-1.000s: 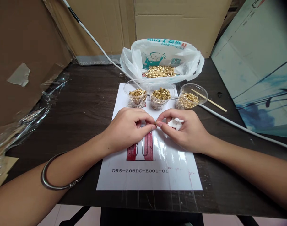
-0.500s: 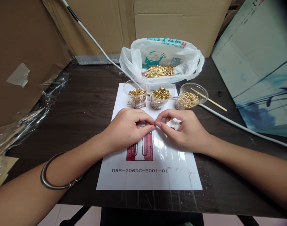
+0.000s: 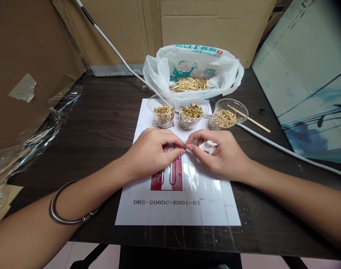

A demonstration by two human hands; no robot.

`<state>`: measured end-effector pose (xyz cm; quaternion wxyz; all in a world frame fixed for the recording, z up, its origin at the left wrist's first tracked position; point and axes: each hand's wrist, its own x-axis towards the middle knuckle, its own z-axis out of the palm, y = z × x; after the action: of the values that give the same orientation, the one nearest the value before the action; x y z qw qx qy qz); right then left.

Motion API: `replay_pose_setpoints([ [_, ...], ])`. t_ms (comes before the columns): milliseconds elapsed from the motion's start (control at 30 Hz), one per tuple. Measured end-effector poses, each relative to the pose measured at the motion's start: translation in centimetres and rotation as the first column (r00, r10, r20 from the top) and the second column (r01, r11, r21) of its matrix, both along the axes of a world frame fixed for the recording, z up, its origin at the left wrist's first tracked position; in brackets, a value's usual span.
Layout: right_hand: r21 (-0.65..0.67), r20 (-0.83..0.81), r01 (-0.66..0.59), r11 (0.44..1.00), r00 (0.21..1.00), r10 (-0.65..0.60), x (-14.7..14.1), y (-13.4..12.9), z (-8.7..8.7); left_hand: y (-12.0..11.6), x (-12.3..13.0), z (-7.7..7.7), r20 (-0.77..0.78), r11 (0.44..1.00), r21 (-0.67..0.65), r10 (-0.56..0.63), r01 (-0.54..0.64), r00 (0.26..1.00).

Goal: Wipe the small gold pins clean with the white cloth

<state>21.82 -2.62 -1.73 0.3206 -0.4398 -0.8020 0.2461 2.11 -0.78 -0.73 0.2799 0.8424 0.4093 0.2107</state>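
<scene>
Above the printed sheet [image 3: 176,213], my left hand [image 3: 152,153] and my right hand [image 3: 221,153] meet with thumb and forefinger pinched. A tiny gold-coloured metal piece shows between the fingertips, mostly covered by them. Crumpled white tissue [image 3: 208,147] is tucked in the curled fingers of my right hand. Just beyond the hands stand a left clear plastic cup [image 3: 162,121], a middle cup [image 3: 189,123] and a right cup [image 3: 215,125], all holding small gold-coloured metal pins or sleeves.
A white plastic bag [image 3: 234,76] with many gold-coloured pins [image 3: 190,84] lies open behind the cups. A thin wooden stick [image 3: 257,124] leans out of the right cup. A white cable [image 3: 271,142] crosses the table. Cardboard [image 3: 215,33] walls the back; a pale painted panel [image 3: 307,89] stands right.
Both hands stay pinched together in nearly the same place. The whole view has shifted very slightly; nothing else visibly differs.
</scene>
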Motion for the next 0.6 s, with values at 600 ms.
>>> replay_pose_setpoints([
  [600,-0.006,0.021,-0.011,1.0,1.0,0.011,-0.04,0.0,0.08,0.07,-0.04,-0.04,0.005,1.0,-0.008,0.003,-0.002,1.0],
])
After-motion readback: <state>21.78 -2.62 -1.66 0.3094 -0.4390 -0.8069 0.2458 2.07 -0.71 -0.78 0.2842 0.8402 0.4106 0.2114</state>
